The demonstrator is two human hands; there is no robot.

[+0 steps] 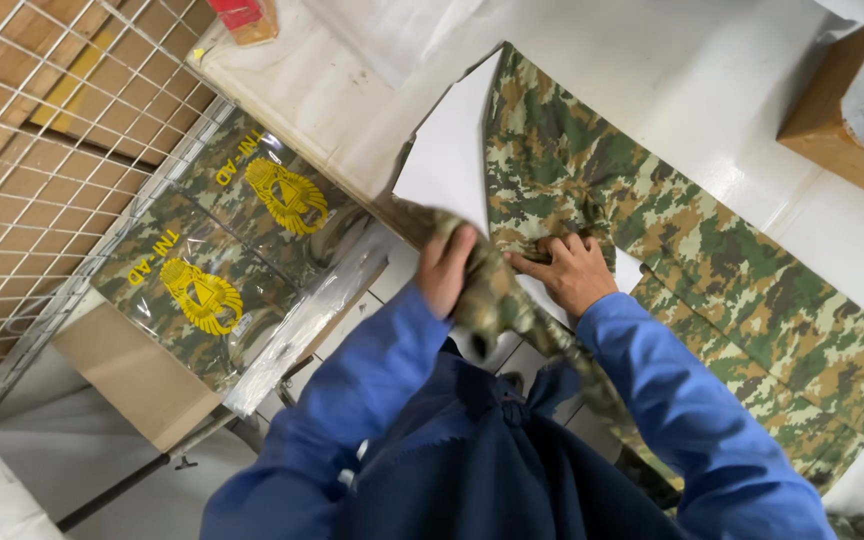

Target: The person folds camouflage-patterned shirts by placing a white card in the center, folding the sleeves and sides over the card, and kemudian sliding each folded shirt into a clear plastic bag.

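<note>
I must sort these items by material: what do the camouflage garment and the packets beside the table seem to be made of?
The camouflage garment looks like matte woven cloth: it folds softly under both hands. The packets seem wrapped in clear glossy plastic film, since bright glare and wrinkles show on them; inside looks like similar camouflage cloth.

White worktable (732, 90) across the top, from twelve to three o'clock, slightly scuffed. Wire mesh panel (42, 130) over brown board at ten o'clock. Open cardboard box (832, 120) at two o'clock (only a corner in view). Pale tiled floor (72, 450) toward seven o'clock. Even, bright indoor light.
</note>
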